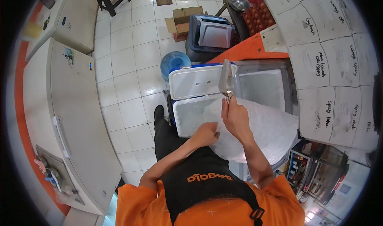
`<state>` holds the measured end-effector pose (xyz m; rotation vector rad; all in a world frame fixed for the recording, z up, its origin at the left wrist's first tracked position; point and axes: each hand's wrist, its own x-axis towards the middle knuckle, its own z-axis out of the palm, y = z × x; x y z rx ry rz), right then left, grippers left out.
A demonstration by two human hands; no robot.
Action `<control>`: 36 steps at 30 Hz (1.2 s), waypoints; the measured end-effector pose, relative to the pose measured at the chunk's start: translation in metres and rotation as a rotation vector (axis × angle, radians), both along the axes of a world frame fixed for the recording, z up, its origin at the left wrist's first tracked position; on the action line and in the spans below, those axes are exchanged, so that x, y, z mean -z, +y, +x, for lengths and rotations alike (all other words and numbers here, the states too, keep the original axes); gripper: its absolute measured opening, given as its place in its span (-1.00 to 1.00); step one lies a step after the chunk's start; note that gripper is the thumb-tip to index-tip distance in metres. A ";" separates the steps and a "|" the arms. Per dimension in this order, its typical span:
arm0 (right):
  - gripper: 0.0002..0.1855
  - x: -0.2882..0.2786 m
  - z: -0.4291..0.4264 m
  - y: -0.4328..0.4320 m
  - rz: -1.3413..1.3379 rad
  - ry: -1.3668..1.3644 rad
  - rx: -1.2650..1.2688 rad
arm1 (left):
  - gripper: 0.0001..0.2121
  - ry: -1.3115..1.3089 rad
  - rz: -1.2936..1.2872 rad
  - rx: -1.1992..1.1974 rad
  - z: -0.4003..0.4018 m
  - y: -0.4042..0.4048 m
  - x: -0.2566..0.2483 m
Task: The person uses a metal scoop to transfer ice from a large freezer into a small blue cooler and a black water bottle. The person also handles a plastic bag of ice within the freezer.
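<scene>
My right hand (236, 118) grips the handle of a shiny metal scoop (226, 79), which points away from me over the cooler. My left hand (206, 133) is closed on the edge of a large white plastic sack (260, 127). The sack lies across the right part of a white cooler box (176, 118) and reaches over to the right. The cooler's hinged lid (185, 86) with a blue rim stands raised behind it. Pale material shows inside the cooler; what it is I cannot tell. The sack's opening is partly hidden by my hands.
Beyond the sack is a grey tub (288, 88) with a pale lining. A blue water bottle (175, 62), a dark blue bin (191, 50) and a cardboard box (182, 15) stand ahead. Freezers (77, 106) line the left; a panel with handwriting (311, 64) is at right.
</scene>
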<state>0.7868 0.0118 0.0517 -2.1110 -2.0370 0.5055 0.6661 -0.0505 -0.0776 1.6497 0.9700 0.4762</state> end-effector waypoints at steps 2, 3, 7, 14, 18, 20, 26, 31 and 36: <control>-0.74 -0.002 0.005 0.002 -0.055 0.019 0.008 | -0.83 0.063 0.083 0.033 0.001 0.010 0.001; -0.75 -0.003 0.006 0.002 -0.068 0.137 0.051 | -0.85 0.097 0.119 0.052 0.000 0.013 -0.001; -0.73 -0.016 0.025 0.010 -0.062 0.362 0.076 | -0.80 0.195 0.166 0.124 0.006 0.008 0.003; -0.60 -0.082 0.075 0.053 0.143 0.248 0.165 | -0.84 0.192 0.238 0.078 0.009 0.009 0.006; -0.58 -0.050 0.084 0.026 -0.103 -0.248 -0.190 | -0.86 0.170 0.216 0.071 0.011 0.009 0.002; -0.58 -0.065 0.054 0.016 -0.428 -0.546 -0.317 | -0.87 0.158 0.201 0.059 0.011 0.008 0.003; -0.52 -0.084 0.044 0.072 0.071 -0.134 0.238 | -0.89 0.166 0.203 0.038 0.008 0.002 0.010; -0.49 -0.058 0.081 0.068 -0.374 -0.328 -0.236 | -0.90 0.134 0.190 0.022 0.008 0.004 0.004; -0.51 -0.056 0.062 0.065 -0.501 -0.343 -0.275 | -0.90 0.149 0.202 0.018 0.009 0.002 0.007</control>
